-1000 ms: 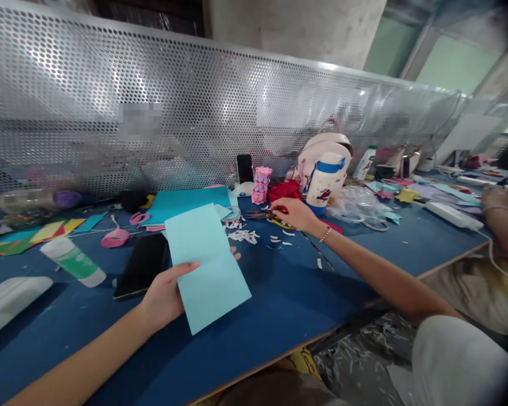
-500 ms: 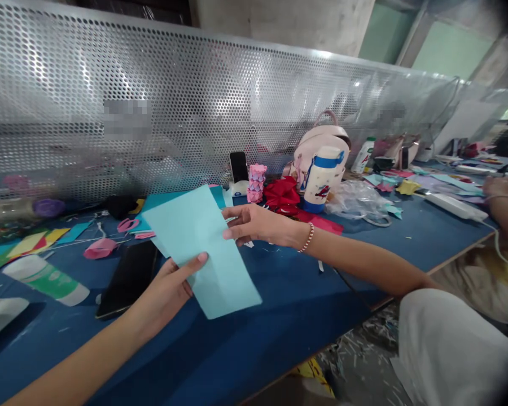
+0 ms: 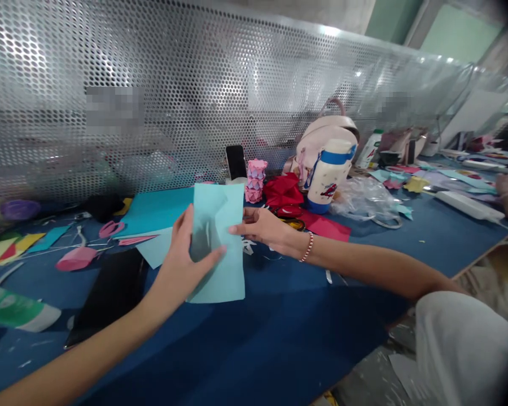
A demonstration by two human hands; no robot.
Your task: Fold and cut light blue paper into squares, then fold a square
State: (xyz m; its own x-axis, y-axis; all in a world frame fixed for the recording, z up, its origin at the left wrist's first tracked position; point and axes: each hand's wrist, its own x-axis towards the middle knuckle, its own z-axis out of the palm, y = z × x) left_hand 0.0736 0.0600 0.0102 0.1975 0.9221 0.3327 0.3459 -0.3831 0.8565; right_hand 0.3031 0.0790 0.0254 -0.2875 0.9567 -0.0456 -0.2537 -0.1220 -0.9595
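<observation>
Pale-blue paper [image 3: 232, 269] above the table [image 3: 288, 327], right of the black phone [image 3: 108, 293]: pinched from the left by the left hand [image 3: 181, 268], at its right edge by the right hand [image 3: 271, 230]. Could crease if squeezed or tugged unevenly.

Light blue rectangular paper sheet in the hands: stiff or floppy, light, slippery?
The light blue paper sheet is probably fairly stiff for paper: its top rises above the left hand and right hand without drooping. Its thin edge suggests it's very light. Its matte-looking face probably isn't slippery.
</observation>
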